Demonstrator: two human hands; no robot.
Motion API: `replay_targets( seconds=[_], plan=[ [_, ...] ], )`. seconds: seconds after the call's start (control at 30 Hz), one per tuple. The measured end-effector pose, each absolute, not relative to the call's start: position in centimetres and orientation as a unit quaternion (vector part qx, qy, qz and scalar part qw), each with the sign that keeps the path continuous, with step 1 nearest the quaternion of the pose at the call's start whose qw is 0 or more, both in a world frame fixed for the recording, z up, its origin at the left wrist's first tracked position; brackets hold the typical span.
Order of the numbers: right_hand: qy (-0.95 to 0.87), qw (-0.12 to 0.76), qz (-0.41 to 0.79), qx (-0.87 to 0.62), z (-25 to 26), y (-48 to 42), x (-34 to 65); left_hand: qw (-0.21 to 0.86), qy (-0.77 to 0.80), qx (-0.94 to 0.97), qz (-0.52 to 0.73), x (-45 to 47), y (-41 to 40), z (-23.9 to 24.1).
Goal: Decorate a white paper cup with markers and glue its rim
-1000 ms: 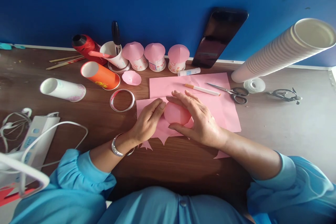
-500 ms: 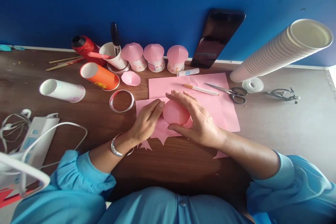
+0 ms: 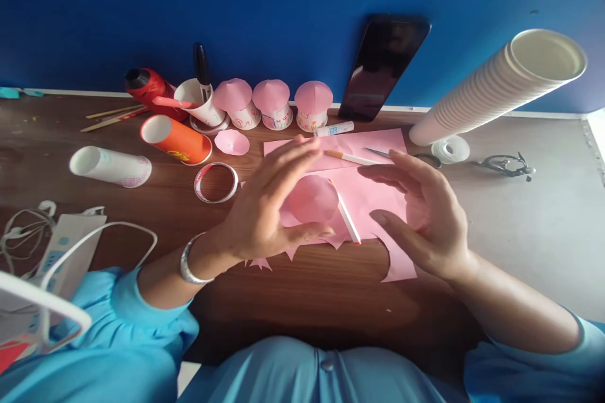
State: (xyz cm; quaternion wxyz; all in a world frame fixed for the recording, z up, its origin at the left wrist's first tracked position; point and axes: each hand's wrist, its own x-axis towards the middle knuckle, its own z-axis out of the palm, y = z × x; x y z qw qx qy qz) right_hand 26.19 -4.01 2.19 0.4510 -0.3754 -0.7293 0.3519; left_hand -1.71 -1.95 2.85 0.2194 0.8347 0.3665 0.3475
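Note:
A round pink paper piece (image 3: 312,199) rests among pink paper sheets (image 3: 378,192). My left hand (image 3: 269,201) curves around its left side, thumb and fingers wide apart, with no clear grip on it. To the right, my right hand (image 3: 425,214) is held open above the sheets, apart from the round piece and holding nothing. Between the hands lies a white pen with a red end (image 3: 348,214). Beyond them is another pen, white with an orange cap (image 3: 350,157). My right fingers partly hide the scissors (image 3: 378,153).
Three cups with pink cone roofs (image 3: 314,101) line the back, near a glue stick (image 3: 334,130) and a propped phone (image 3: 385,69). Tall stacked paper cups (image 3: 496,88) and clear tape (image 3: 450,150) stand right. An orange cup (image 3: 182,141), white cup (image 3: 111,167) and power strip (image 3: 70,245) lie left.
My hands have moved apart around the round pink piece, the right one going right and opening. The red-ended pen has come into view. The round piece stays in about the same place.

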Motion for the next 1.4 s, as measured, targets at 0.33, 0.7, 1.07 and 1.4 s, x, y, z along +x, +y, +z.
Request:
replay_targets(
  seconds=[0.33,0.7,1.07,1.4],
  plan=[
    [-0.71,0.42,0.391,-0.408,0.3,-4.5,27.2,0.245,0.297,0.858,0.339,0.8,-0.1,0.1],
    [-0.705,0.417,0.411,-0.401,-0.4,-4.3,26.7,0.26,0.3,0.847,0.353,1.3,-0.5,0.2],
    [-0.845,0.428,0.16,-0.279,-0.2,-5.3,26.4,0.252,0.314,0.849,0.342,1.1,-0.3,0.4],
    [-0.896,0.383,0.034,-0.221,-1.8,-5.0,26.5,0.235,0.318,0.855,0.335,1.3,-0.7,-0.1]
  ],
)
